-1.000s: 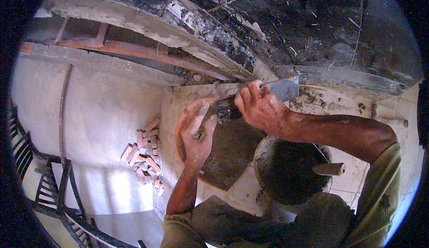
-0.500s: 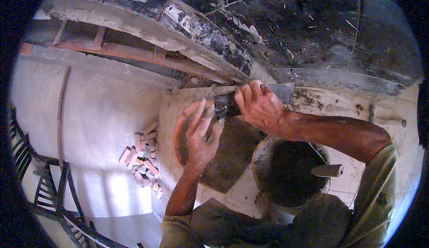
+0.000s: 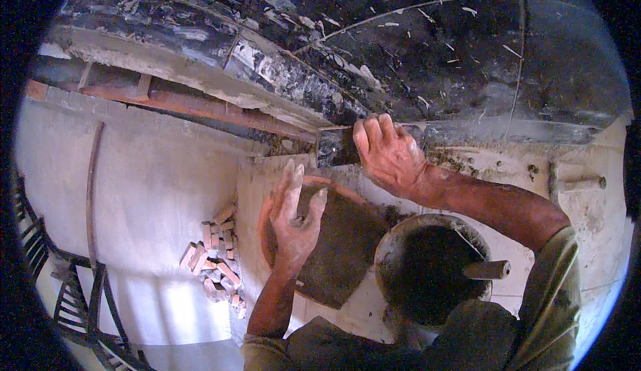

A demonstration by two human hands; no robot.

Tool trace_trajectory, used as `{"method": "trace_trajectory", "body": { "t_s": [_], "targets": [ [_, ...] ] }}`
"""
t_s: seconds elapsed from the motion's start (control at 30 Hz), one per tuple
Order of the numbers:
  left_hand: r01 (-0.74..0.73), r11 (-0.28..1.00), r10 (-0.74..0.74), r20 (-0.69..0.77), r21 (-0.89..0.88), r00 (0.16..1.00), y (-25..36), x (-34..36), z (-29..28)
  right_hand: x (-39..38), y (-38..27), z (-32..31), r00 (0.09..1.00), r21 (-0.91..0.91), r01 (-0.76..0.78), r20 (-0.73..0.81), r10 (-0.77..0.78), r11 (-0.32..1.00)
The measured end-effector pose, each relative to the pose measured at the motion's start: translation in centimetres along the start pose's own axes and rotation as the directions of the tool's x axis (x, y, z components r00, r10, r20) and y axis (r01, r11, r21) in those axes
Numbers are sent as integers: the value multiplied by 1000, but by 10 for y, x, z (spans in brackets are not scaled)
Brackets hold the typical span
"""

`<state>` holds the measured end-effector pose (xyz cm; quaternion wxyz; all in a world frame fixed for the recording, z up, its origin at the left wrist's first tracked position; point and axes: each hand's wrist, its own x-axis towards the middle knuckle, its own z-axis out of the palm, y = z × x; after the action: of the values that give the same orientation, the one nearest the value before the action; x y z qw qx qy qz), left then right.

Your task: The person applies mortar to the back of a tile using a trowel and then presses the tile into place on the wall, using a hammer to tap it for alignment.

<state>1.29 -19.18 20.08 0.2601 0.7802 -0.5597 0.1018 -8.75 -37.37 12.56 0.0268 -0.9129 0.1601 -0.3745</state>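
My right hand [image 3: 390, 157] has its fingers curled over the top of a narrow, glossy black tile strip [image 3: 337, 147]. The strip sits against the front edge of a black tiled counter [image 3: 461, 50], beside the corner. My left hand [image 3: 294, 221] is raised with fingers and thumb apart, holding nothing. Its fingertips are pale with dust or mortar, and it is apart from the strip. Below it is a wide orange basin [image 3: 267, 231] containing a grey-brown mass. A round dark bucket [image 3: 424, 264] stands to its right, with a tool's pale cylindrical handle [image 3: 487, 270] sticking out.
Broken bricks [image 3: 217, 264] are heaped at the left by the pale wall [image 3: 160, 184]. Dark slatted furniture [image 3: 73, 297] stands at lower left. A pipe stub [image 3: 581, 184] juts out at the right. Rough mortar lines the counter's underside at the left.
My right hand has brought the black tile strip up against the counter edge. My left hand has come away from the strip's left end, down and to the left, and opened.
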Motion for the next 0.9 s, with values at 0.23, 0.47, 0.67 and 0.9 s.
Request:
{"method": "trace_trajectory", "body": {
  "t_s": [0.23,0.47,0.67,0.9],
  "targets": [
    [-171,979,172,-3,111,985,10,25,3,-2,-3,0,987,-67,44,-149,-54,997],
    [54,998,-53,-35,31,998,17,20,-2,-6,15,13,995,65,-89,-26,91,994],
    [417,903,-409,90,-107,908,8,17,3,-6,45,33,977,250,-214,50,208,944],
    [547,803,-498,237,-235,834,-46,-8,49,-19,51,56,978,413,-208,62,201,887]
  ]
}}
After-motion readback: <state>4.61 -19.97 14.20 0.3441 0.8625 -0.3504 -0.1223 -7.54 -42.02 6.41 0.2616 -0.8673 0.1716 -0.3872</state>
